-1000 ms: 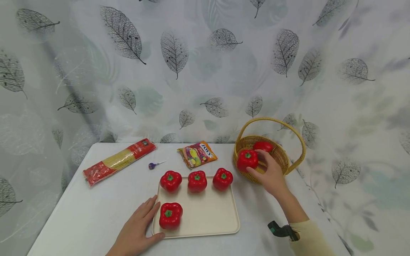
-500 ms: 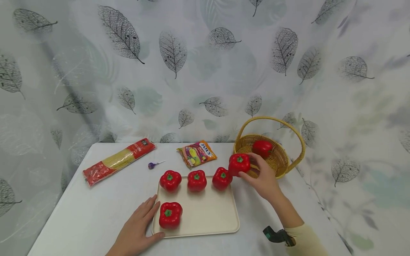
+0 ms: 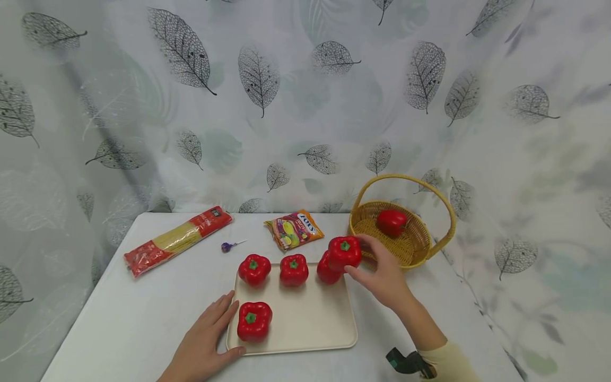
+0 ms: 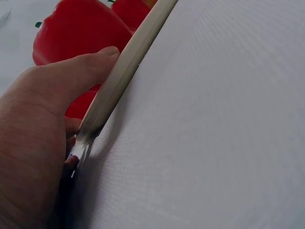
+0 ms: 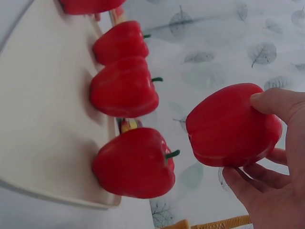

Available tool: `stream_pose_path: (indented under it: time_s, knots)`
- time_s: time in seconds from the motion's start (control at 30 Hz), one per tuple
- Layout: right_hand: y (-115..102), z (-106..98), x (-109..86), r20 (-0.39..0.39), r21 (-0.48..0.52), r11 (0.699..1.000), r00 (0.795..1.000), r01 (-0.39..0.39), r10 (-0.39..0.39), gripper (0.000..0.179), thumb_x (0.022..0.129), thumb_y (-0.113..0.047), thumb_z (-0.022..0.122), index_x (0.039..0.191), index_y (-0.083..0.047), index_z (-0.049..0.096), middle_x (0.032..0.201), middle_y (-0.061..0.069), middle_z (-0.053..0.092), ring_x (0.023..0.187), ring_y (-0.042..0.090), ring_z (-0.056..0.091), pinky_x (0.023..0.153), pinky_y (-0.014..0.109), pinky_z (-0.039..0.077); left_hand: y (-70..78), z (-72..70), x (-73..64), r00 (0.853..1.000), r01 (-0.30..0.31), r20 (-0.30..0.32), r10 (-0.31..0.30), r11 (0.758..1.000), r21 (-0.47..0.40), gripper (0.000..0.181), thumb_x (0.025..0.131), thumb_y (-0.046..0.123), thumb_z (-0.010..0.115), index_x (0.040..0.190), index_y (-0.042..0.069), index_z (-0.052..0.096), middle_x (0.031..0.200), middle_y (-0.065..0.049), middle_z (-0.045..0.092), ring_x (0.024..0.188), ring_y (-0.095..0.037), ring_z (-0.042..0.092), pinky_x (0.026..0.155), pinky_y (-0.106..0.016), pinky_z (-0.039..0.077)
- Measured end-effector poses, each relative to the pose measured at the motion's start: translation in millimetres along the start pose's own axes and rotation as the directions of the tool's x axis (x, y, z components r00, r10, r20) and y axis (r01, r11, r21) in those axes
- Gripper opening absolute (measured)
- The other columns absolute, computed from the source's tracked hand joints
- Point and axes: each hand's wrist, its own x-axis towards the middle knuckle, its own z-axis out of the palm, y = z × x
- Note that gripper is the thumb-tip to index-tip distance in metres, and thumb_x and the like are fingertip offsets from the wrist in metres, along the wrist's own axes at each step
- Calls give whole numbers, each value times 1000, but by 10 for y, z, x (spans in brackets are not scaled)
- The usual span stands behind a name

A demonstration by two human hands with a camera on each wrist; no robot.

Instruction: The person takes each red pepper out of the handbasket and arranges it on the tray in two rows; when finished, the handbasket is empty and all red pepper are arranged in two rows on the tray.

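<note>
My right hand (image 3: 384,273) grips a red bell pepper (image 3: 343,254) with a green stem, thumb on one side and fingers on the other. In the right wrist view that bell pepper (image 5: 233,126) is held up in the air, apart from those on the tray. From the head it overlaps the rightmost bell pepper (image 3: 325,271) of the tray's back row. My left hand (image 3: 205,337) rests at the front left corner of the cream tray (image 3: 310,318), fingers along its side, thumb (image 4: 100,62) on the rim. Another bell pepper (image 3: 254,321) sits near this hand.
A yellow wicker basket (image 3: 412,252) with a tall handle holds one red bell pepper (image 3: 391,222) at the back right. Behind the tray lie a candy bag (image 3: 293,231), a lollipop (image 3: 226,247) and a long noodle packet (image 3: 179,241). A leaf-patterned curtain (image 3: 305,116) hangs behind the table.
My right hand has carried the bell pepper out of the basket, leftward and toward the tray's back right corner. My left hand has stayed at the tray's edge.
</note>
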Motion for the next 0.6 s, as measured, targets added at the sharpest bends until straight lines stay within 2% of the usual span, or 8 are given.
stream_pose_path:
  time_s: [0.1,0.27,0.6]
  knots:
    - [-41,32,-21,8,3,1000,1000,19,-19,83,82,-14,96,154,-13,54,145,6,64,132,31,63,99,57,59,7,-9,6,1000,7,0,-7,1000,-2,110,81,85,69,167,20,47,177,2,31,160,-29,33,117,-67,41]
    - [-105,100,-69,19,19,999,999,33,-33,82,82,-15,97,152,-13,55,144,4,65,131,30,65,97,50,61,26,-19,5,1000,10,8,-10,1000,-9,111,80,85,69,166,20,47,177,1,32,160,-31,33,117,-67,41]
    - [-187,207,-164,69,72,997,998,1,-6,80,85,-23,96,153,-19,55,145,-1,64,134,26,63,99,47,60,31,-24,-8,1000,-16,-16,17,1000,3,106,83,82,71,165,17,50,175,-1,35,158,-31,36,118,-65,41]
